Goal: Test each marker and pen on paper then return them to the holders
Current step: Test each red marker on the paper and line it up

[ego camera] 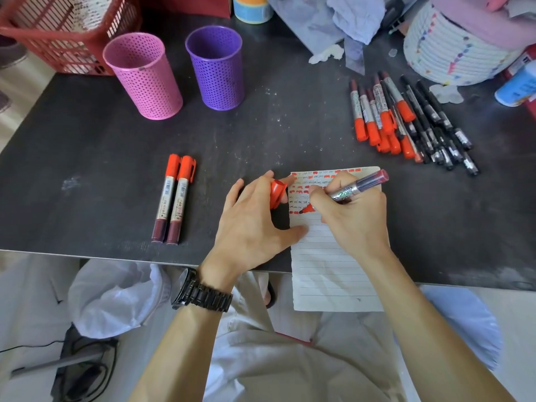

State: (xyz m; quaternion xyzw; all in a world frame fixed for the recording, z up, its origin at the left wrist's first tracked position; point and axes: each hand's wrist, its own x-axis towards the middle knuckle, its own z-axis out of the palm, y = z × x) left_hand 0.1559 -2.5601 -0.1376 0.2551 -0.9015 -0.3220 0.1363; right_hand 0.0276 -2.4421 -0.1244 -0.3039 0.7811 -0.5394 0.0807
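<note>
My right hand grips an uncapped red marker, its tip down on the lined paper among rows of red test marks. The paper hangs over the table's front edge. My left hand holds the marker's red cap between its fingers, thumb pressing the paper's left edge. Two capped red markers lie side by side to the left. A pile of red markers and black pens lies at the right. A pink holder and a purple holder stand at the back.
A red plastic basket sits at the back left. A white woven basket, crumpled blue cloth and a blue-white bottle crowd the back right. The dark table ends close to my body.
</note>
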